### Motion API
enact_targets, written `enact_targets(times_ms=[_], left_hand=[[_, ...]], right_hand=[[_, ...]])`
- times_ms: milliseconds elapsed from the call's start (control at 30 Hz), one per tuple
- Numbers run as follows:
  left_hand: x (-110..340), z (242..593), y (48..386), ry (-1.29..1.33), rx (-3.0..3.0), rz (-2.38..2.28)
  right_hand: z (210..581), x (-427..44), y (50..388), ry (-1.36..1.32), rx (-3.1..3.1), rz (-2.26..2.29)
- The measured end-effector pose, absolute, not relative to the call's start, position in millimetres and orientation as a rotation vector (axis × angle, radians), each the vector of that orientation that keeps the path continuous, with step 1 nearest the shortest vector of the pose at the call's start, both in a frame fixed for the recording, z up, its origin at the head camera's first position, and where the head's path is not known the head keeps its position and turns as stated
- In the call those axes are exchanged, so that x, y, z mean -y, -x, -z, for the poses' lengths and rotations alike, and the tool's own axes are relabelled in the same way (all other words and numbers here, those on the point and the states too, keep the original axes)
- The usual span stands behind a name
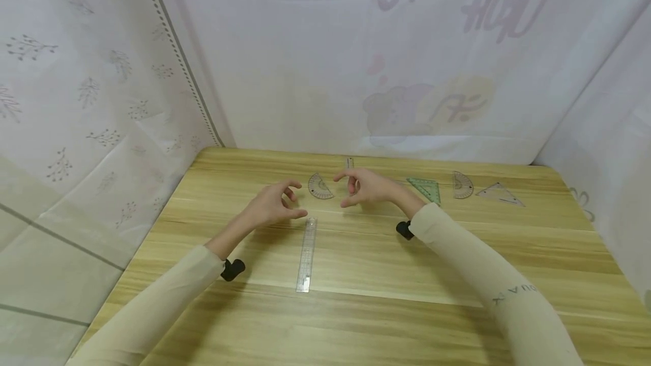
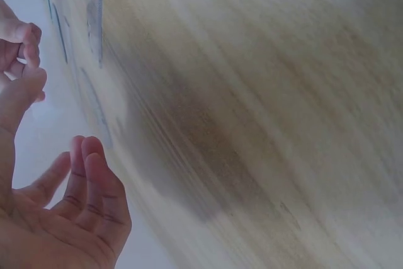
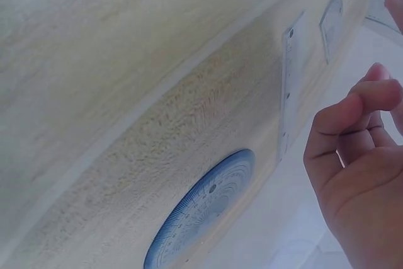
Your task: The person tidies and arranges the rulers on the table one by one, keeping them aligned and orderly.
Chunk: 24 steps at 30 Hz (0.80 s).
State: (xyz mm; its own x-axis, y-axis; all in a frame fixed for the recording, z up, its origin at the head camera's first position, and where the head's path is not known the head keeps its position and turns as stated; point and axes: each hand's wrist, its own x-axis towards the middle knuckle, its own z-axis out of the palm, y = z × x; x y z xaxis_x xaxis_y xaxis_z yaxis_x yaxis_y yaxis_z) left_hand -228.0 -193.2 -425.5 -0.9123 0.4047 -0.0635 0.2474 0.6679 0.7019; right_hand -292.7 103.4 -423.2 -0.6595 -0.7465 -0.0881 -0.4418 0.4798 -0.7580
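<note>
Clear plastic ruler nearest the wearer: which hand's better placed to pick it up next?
Left, probably. In the head view, the left hand, empty with thumb and fingers parted, appears nearest the far end of the clear ruler. The right hand, also empty, sits farther off.

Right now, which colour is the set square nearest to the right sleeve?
The set square is green; the head view shows it best.

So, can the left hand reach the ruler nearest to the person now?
Probably yes: the left hand looks empty and near the far end of the ruler, and nothing lies over it.
</note>
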Motion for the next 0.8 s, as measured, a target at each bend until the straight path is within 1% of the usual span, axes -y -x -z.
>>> enact_targets(times_ms=[467,800], left_hand=[[195,432,237,-0.564,-2.590,-1.222],[194,439,244,-0.554,-2.583,-1.228]], right_hand=[[426,-99,302,1.017,-2.306,0.989],[433,-95,314,0.944,-2.301,1.032]])
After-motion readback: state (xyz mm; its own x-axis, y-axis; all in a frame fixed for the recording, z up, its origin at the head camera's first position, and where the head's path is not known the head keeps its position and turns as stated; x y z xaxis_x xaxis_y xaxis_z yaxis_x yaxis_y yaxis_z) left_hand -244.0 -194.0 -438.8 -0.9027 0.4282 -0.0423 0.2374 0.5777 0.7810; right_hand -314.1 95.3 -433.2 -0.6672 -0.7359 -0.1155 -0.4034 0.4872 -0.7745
